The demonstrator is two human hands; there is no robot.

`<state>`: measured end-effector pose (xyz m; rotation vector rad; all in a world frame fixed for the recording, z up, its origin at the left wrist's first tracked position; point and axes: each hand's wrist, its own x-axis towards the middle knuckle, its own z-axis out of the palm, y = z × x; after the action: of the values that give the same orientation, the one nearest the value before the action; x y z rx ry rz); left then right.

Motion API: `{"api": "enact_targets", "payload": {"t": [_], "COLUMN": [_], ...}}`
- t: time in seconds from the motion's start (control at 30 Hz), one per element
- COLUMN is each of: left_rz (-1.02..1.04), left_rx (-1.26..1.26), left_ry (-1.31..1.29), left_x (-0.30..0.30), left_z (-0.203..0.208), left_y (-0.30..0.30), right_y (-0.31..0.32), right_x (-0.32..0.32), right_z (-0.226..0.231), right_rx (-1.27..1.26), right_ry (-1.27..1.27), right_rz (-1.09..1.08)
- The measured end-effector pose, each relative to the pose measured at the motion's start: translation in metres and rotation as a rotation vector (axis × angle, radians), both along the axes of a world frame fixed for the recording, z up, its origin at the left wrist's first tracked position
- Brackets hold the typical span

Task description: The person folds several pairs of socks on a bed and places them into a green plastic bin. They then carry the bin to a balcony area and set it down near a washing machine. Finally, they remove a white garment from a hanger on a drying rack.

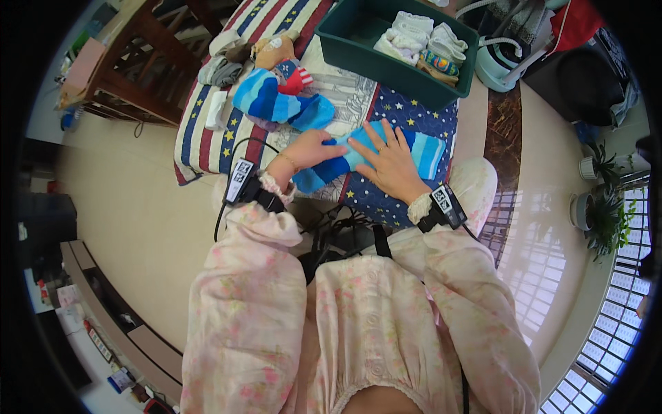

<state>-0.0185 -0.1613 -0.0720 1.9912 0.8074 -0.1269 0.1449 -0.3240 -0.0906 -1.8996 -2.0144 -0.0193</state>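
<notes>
A blue striped sock (352, 157) lies flat on the patterned cloth in front of me, its banded cuff toward the right. My right hand (392, 160) rests on it with the fingers spread. At the sock's left part is my left hand (310, 150), fingers stretched out and touching the fabric. Just beyond, a second blue striped sock (276, 100) lies loosely bent. Behind that one are a red and white striped sock (295, 76), a tan sock (274, 48) and a grey bundle (222, 71). A white folded piece (216, 110) sits to their left.
A green bin (393, 72) at the far right of the cloth (200, 148) holds several rolled socks (414, 38). A wooden chair (141, 58) stands at the left. Potted plants (605, 200) and a light blue appliance (498, 69) are on the right.
</notes>
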Motion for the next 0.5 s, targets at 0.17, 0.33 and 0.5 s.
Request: {"api": "enact_targets", "payload": {"t": [0.17, 0.33, 0.5], "left_rz": [0.069, 0.260, 0.326], "left_rx": [-0.300, -0.254, -0.169], "left_ry": [-0.043, -0.074, -0.207], "left_x": [-0.022, -0.032, -0.043], "left_z": [0.003, -0.005, -0.009], "left_y": [0.009, 0.013, -0.005], "right_y": [-0.001, 0.000, -0.001], "right_x": [0.001, -0.004, -0.005], "right_z": [0.004, 0.005, -0.001], "right_rx": [-0.072, -0.079, -0.038], "right_ry": [-0.002, -0.034, -0.059], "right_rz": [0.022, 0.012, -0.002]}}
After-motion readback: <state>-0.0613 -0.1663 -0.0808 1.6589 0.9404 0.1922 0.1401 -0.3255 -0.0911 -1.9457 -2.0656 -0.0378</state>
